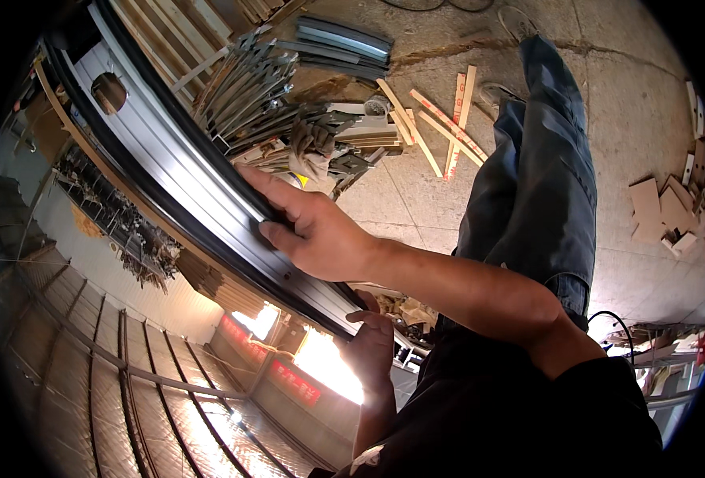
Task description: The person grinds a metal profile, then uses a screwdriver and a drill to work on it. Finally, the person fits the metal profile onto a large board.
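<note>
A long silver aluminium profile (173,151) with black rubbery edges runs from the upper left down toward my body, looking curved in this view. It has a rounded cut-out (109,93) near its far end. My right hand (320,227) grips its right edge midway, thumb lying on the silver face and fingers over the black edge, their tips partly hidden. Closer to my body, my left hand (370,346) is closed around the profile's near end, thumb and fingers at its edge. Part of that hand is in shadow.
Piled metal strips (245,88) lie beyond the profile, with a bundle of grey profiles (344,48) farther off. Loose wooden sticks (448,131) are on the concrete floor beside my legs (527,183). Cardboard pieces (659,209) lie at right.
</note>
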`<state>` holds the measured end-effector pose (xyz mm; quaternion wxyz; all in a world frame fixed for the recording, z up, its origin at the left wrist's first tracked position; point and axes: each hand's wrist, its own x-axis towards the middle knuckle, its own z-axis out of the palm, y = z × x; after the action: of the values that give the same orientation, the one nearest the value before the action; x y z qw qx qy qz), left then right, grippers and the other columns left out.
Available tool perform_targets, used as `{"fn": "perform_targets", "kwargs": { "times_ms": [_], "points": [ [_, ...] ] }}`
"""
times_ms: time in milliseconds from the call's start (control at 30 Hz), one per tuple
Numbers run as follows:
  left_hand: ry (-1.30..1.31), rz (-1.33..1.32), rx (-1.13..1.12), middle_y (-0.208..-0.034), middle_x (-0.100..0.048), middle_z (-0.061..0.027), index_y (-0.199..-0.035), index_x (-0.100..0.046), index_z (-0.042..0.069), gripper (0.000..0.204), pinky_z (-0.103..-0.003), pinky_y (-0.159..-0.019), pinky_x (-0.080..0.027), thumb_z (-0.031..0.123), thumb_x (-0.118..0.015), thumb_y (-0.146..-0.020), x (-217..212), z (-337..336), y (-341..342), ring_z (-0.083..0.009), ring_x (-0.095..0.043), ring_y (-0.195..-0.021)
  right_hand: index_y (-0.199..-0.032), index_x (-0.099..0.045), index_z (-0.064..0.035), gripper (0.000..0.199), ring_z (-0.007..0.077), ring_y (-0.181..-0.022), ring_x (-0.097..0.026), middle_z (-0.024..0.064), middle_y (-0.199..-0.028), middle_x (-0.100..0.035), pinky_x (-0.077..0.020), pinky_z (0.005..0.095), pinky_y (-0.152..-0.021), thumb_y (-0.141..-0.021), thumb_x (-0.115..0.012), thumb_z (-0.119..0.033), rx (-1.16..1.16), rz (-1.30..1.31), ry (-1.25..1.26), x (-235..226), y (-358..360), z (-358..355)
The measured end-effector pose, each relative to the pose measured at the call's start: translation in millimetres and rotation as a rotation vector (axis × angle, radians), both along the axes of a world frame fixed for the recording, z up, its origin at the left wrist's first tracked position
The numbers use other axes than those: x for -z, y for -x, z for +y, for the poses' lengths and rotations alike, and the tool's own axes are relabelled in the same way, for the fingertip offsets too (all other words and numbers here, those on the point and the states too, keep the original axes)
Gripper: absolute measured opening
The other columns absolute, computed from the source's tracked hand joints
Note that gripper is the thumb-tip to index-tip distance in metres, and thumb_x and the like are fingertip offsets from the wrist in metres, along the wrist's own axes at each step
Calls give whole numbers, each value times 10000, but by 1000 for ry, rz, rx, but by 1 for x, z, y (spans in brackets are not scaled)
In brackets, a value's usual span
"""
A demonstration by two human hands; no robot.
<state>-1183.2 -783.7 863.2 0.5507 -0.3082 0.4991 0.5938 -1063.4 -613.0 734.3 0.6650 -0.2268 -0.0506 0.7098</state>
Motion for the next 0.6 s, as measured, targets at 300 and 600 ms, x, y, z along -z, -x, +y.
{"fn": "perform_targets", "kwargs": {
  "times_ms": [300, 600],
  "points": [
    [28, 26, -21, -1478, -559, -145, -1521, -480, 44, 681, -406, -1048, -473, 151, -688, -880, 0, 13, 1, -171, -663, -1099, -1700, -310, -117, 744, 354, -1376, -626, 220, -1562, -581, -472, 379, -1153, -1025, -593, 18, 4, -12, 40, -3, 11, 7],
    [87, 32, -185, -1403, -575, -163, -1477, -484, -4, 804, -407, -1013, -454, 547, -612, -906, 1, -3, 4, -187, -616, -1010, -1719, -253, -80, 731, 143, -1396, -513, 128, -1660, -466, -411, 240, -1079, -1069, -536, 95, 2, 125, 36, 0, 22, -2]
  ]
}}
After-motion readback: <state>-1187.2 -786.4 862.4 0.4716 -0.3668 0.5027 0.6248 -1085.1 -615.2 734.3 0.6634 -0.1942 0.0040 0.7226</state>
